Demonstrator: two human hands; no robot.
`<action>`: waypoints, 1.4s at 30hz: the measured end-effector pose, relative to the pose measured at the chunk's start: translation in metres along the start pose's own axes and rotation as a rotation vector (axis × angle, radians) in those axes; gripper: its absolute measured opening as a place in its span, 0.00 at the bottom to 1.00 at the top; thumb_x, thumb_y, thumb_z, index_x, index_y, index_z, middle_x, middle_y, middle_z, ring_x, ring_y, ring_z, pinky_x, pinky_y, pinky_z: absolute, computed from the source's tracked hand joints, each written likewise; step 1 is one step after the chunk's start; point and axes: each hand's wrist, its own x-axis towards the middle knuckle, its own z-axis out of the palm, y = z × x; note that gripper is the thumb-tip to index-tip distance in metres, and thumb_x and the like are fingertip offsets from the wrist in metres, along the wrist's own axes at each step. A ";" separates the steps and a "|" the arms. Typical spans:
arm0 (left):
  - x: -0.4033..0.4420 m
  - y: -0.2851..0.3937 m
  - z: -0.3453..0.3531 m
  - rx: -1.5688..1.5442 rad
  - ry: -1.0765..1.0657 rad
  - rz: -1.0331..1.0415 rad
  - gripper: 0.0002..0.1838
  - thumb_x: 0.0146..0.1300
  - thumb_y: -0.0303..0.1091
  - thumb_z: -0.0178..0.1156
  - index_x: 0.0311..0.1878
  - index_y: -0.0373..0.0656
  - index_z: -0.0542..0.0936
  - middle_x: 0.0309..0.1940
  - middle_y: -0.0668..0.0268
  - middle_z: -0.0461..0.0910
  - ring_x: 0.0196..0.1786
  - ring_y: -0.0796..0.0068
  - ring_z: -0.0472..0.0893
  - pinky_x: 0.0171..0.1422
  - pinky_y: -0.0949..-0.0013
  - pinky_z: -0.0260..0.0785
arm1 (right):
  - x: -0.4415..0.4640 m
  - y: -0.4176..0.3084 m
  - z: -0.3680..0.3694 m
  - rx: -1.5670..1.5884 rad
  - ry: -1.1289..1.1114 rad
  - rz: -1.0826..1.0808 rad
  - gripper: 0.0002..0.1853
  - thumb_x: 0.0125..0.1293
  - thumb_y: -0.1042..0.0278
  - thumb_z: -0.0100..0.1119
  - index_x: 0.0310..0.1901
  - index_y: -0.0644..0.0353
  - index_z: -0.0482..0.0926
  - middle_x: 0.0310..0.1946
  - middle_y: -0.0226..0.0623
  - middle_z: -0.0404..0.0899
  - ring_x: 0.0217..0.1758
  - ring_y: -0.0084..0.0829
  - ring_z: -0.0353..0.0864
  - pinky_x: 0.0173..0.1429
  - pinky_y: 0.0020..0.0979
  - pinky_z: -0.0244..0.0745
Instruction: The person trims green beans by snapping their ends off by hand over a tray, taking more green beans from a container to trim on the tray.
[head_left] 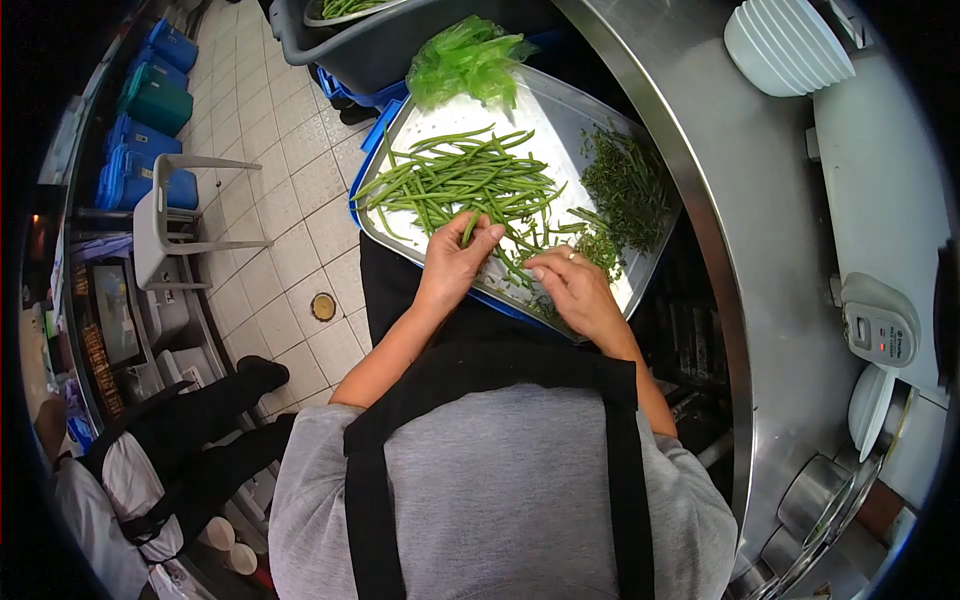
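My left hand (460,262) is closed around a green bean at the near edge of a shallow metal tray (562,110). The thumb and fingertips of my right hand (582,297) pinch together at the end of a bean (513,265) lying between the two hands; the exact contact is partly hidden. Just beyond my left hand spreads a loose pile of long green beans (480,178). Short trimmed bits (598,248) lie beside my right hand, with a larger heap of dark green scraps (625,185) along the tray's right side.
A crumpled green plastic bag (462,65) rests on the tray's far end. Behind it stands a grey tub (340,55). A steel counter (690,60) curves along the right, holding stacked white bowls (785,48). At left are a chair (152,235) and another person's legs (215,420).
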 end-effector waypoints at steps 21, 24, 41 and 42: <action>-0.016 0.005 -0.010 -0.282 0.193 0.281 0.07 0.70 0.34 0.55 0.42 0.41 0.76 0.39 0.63 0.83 0.27 0.90 0.67 0.25 0.86 0.55 | 0.055 0.015 0.047 0.767 0.202 0.245 0.10 0.62 0.71 0.49 0.26 0.63 0.77 0.15 0.27 0.69 0.18 0.15 0.66 0.24 0.21 0.59; -0.015 0.013 -0.022 -0.282 0.306 0.378 0.06 0.70 0.34 0.53 0.42 0.42 0.74 0.38 0.61 0.82 0.28 0.88 0.69 0.24 0.85 0.54 | 0.059 0.036 0.039 0.611 0.240 0.298 0.11 0.65 0.71 0.47 0.27 0.63 0.76 0.18 0.27 0.70 0.22 0.17 0.67 0.27 0.22 0.62; -0.009 0.013 0.001 0.880 -0.057 0.593 0.16 0.51 0.24 0.67 0.46 0.44 0.81 0.31 0.63 0.74 0.30 0.63 0.77 0.33 0.65 0.70 | 0.014 -0.002 0.007 -0.539 0.252 -0.256 0.06 0.55 0.69 0.65 0.34 0.56 0.79 0.32 0.33 0.76 0.39 0.34 0.77 0.44 0.35 0.67; -0.009 0.012 0.002 0.937 -0.091 0.581 0.17 0.50 0.24 0.67 0.46 0.45 0.82 0.31 0.61 0.74 0.30 0.60 0.77 0.34 0.63 0.70 | 0.012 -0.004 0.004 -0.530 0.251 -0.271 0.06 0.55 0.69 0.65 0.35 0.56 0.79 0.32 0.33 0.76 0.39 0.34 0.77 0.44 0.34 0.67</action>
